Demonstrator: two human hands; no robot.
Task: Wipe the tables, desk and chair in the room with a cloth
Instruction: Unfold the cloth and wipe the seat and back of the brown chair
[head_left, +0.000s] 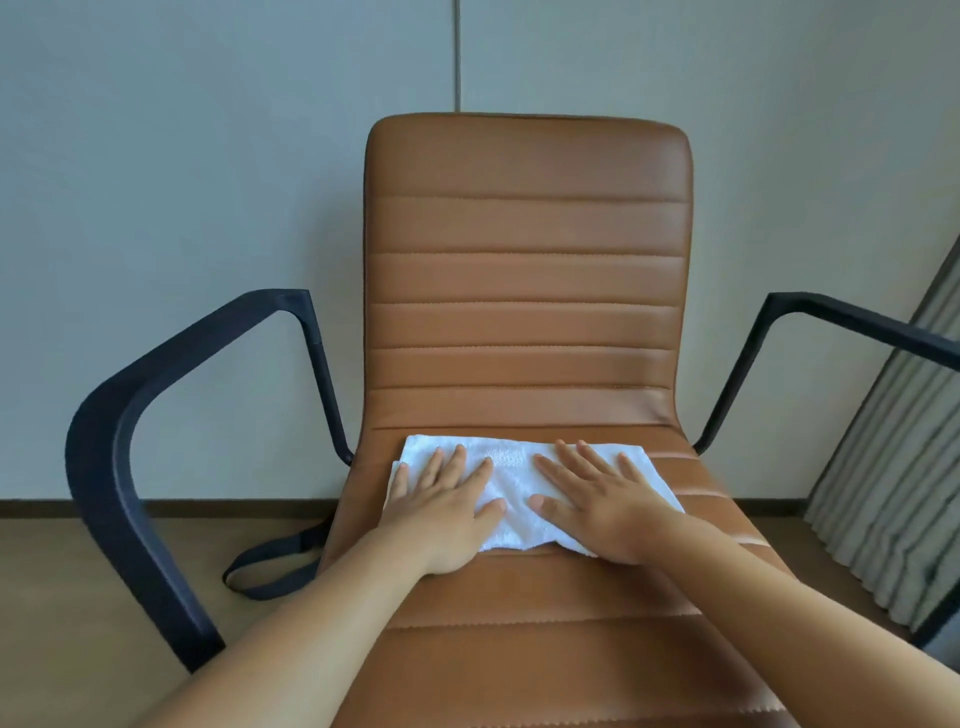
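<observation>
A brown leather chair (527, 280) with a ribbed back faces me. A white folded cloth (511, 483) lies flat on the rear part of its seat, just in front of the backrest. My left hand (447, 506) presses on the cloth's left half with straight, spread fingers. My right hand (605, 506) presses on the right half the same way. Both palms cover the cloth's near edge.
Black armrests stand at either side, the left armrest (124, 436) and the right armrest (852, 325). A black strap loop (265, 569) hangs beside the seat on the left. A grey wall stands close behind. Grey curtains (893, 478) hang at the right over a brown floor.
</observation>
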